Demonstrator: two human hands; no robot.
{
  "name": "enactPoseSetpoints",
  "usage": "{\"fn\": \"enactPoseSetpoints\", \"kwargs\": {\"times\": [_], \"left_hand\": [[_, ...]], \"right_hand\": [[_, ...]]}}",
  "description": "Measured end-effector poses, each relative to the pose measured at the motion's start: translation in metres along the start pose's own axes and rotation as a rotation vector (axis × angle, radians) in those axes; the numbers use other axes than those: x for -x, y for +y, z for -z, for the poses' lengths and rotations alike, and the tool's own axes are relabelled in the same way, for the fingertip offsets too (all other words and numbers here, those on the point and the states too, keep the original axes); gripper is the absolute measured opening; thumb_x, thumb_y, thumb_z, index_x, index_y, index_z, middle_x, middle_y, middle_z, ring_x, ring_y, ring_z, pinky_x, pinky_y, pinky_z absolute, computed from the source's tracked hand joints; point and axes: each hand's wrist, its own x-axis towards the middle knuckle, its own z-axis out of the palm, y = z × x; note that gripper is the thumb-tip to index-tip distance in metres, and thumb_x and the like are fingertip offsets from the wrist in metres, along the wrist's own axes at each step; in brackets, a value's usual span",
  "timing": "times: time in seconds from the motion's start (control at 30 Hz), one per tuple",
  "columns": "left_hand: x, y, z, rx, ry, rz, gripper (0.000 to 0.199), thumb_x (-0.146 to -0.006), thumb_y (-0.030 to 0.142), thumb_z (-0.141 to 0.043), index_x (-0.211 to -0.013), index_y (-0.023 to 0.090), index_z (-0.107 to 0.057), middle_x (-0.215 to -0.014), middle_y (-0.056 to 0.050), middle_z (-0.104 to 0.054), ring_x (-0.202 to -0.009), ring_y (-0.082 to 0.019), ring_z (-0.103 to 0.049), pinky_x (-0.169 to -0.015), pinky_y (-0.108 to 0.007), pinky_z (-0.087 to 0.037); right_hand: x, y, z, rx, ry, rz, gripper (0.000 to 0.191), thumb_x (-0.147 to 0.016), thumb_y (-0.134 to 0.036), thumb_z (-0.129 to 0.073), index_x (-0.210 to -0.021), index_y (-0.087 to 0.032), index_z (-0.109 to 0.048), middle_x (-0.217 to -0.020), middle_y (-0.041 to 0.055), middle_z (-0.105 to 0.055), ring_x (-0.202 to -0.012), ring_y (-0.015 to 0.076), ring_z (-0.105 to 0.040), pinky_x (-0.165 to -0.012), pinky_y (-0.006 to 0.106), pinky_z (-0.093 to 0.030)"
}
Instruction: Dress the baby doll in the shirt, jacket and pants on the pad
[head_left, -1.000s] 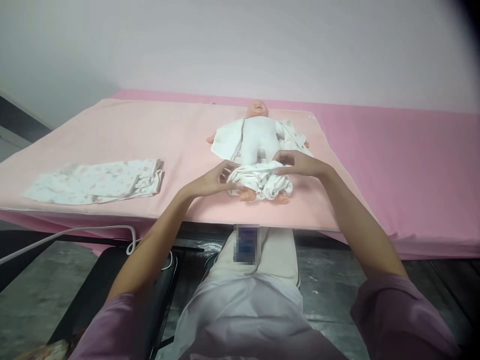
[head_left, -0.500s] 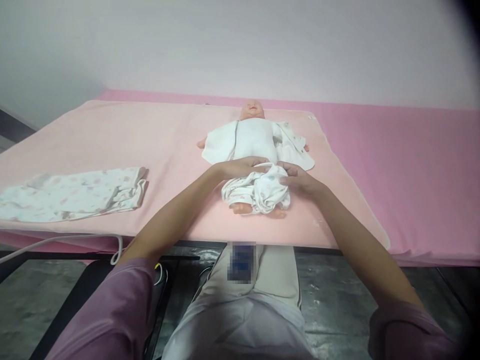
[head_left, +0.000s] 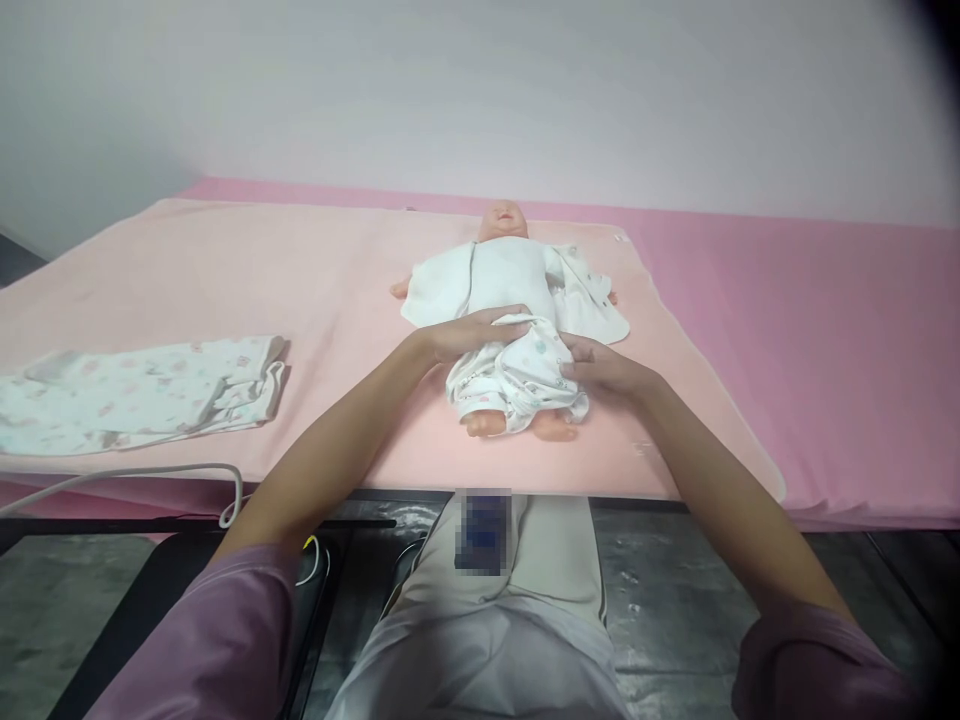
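Note:
A baby doll (head_left: 504, 221) lies on its back, its head away from me and its feet toward me. White patterned baby pants (head_left: 536, 365) are bunched around its legs, with both feet sticking out at the near end. My left hand (head_left: 480, 332) grips the waist edge of the pants on the left, fingers over the doll's belly. On the other side, my right hand (head_left: 600, 362) pinches the cloth between thumb and fingers. An opened white top (head_left: 439, 285) spreads under and beside the doll's torso, which looks white-covered.
Folded patterned baby clothing (head_left: 150, 390) lies at the left of the peach mat (head_left: 337, 260). A pink cover (head_left: 810, 350) extends to the right, with a wall behind. A white cable (head_left: 172, 468) runs along the table's near left edge.
Both hands have drawn the pants slightly wider and flatter over the doll's legs. The right hand has shifted a little right, and more of the doll's right-side foot shows.

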Motion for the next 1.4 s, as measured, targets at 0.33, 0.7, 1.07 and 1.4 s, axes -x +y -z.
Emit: {"fn": "enactPoseSetpoints", "kwargs": {"times": [0.33,0.7,1.07,1.4], "left_hand": [[0.005,0.013,0.01,-0.267,-0.302,0.022,0.071,-0.072,0.051,-0.1,-0.136,0.026,-0.081,-0.125,-0.011,-0.085,-0.131,-0.039,-0.076,-0.11,-0.047,-0.064],[0.005,-0.003,0.011,-0.032,-0.121,-0.072,0.074,-0.077,0.07,-0.095,-0.131,0.02,-0.08,-0.118,-0.015,-0.085,-0.122,-0.041,-0.08,-0.104,-0.048,-0.067],[0.008,0.017,0.012,-0.222,-0.166,0.078,0.046,-0.067,0.051,-0.101,-0.101,0.023,-0.087,-0.095,-0.008,-0.085,-0.108,-0.04,-0.083,-0.095,-0.048,-0.068],[0.005,0.0,0.007,0.002,-0.13,-0.087,0.061,-0.085,0.057,-0.09,-0.134,0.023,-0.077,-0.124,-0.013,-0.081,-0.123,-0.038,-0.078,-0.103,-0.048,-0.066]], "right_hand": [[-0.01,-0.003,-0.025,-0.001,0.366,0.16,0.074,-0.088,-0.081,-0.083,-0.135,-0.033,-0.053,-0.128,0.0064,-0.075,-0.117,0.0301,-0.075,-0.096,0.042,-0.065],[-0.007,-0.002,-0.012,0.152,0.049,0.05,0.054,-0.084,-0.053,-0.099,-0.12,-0.019,-0.078,-0.105,0.0051,-0.08,-0.093,0.0229,-0.074,-0.078,0.03,-0.06],[0.002,0.002,-0.001,0.282,0.241,0.137,0.074,-0.092,-0.052,-0.091,-0.155,-0.027,-0.063,-0.147,0.0094,-0.073,-0.139,0.0351,-0.068,-0.112,0.047,-0.062],[-0.001,-0.008,-0.007,0.472,0.114,-0.031,0.057,-0.087,-0.048,-0.094,-0.136,-0.024,-0.075,-0.127,0.0073,-0.08,-0.117,0.0365,-0.075,-0.093,0.044,-0.065]]}}
